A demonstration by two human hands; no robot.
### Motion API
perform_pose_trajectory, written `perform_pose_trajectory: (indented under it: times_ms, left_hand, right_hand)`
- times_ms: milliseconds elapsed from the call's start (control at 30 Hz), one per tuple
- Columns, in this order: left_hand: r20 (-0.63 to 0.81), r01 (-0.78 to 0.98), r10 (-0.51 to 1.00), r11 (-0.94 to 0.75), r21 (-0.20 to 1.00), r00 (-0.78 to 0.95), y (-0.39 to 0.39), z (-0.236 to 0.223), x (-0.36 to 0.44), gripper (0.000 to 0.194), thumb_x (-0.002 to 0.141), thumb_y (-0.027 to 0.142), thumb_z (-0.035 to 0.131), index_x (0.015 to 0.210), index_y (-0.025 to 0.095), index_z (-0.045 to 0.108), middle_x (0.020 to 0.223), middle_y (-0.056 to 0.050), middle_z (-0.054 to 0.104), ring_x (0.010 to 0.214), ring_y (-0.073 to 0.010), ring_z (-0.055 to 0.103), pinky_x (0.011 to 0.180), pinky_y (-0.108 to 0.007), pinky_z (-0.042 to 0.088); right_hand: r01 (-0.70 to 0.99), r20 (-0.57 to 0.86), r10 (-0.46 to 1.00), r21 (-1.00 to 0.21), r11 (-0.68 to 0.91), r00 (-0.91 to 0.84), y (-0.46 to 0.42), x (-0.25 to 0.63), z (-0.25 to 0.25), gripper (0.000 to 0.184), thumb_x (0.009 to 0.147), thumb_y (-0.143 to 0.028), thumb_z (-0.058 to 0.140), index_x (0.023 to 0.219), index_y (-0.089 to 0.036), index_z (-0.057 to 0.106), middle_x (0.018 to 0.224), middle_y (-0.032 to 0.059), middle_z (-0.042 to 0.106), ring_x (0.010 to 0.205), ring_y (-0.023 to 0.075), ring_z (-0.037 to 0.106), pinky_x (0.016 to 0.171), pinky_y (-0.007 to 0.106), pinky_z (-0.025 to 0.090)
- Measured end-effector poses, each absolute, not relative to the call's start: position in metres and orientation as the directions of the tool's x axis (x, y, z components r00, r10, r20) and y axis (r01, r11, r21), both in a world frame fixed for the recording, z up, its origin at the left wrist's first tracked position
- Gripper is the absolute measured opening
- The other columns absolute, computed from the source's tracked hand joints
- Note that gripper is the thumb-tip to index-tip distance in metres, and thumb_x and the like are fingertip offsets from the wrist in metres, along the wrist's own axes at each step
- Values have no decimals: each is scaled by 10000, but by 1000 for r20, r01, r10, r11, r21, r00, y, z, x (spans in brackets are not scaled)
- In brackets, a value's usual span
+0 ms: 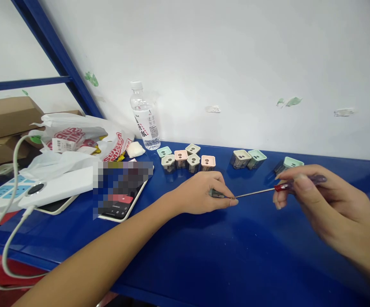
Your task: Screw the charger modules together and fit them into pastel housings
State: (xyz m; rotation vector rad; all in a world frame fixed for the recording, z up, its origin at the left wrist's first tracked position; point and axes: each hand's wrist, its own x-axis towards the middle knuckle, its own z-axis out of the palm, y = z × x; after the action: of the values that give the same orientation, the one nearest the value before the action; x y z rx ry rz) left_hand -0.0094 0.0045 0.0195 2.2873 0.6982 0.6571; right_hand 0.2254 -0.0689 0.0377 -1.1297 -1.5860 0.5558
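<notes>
- Closed around a screwdriver, the fingers and thumb of a right hand grip its red-and-purple handle above a blue table.
- The fingers of the left hand are pinched on a small dark piece, mostly hidden by the hand, near the middle of the tabletop.
- The screwdriver's thin shaft points left, its tip meeting the left fingertips at the piece; exactly what it touches there is too small to tell.
- Behind the left hand, six two-hole sharpeners in mint, beige and pink stand in a cluster.
- Farther right, a beige sharpener and a mint sharpener stand side by side; another mint one sits just behind the right hand.
- At left, a partly blurred phone lies near a white power strip, a printed plastic bag and cardboard boxes.
- A labelled clear bottle stands against the pale wall.
</notes>
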Motion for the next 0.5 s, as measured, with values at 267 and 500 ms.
perform_pose_trajectory:
  times_ms: [267,500]
  left_hand:
    - [258,377,667,-651,659,699,2,19,-7,173,885,321,725,939,185,817,853,-32,638,781,-140,608,683,-250,465]
    - [173,426,670,-627,652,722,-2,22,-4,302,846,371,769,1099,208,764,958,-41,653,870,-169,641,768,-266,480]
  right_hand:
    - [587,559,823,-700,407,96,-72,221,39,177,911,-391,678,809,-247,687,603,-10,706,527,110,676,524,154,566]
    - [555,676,728,-652,517,117,-73,218,40,140,918,-346,653,824,-243,669,617,-25,691,511,102,676,510,160,567]
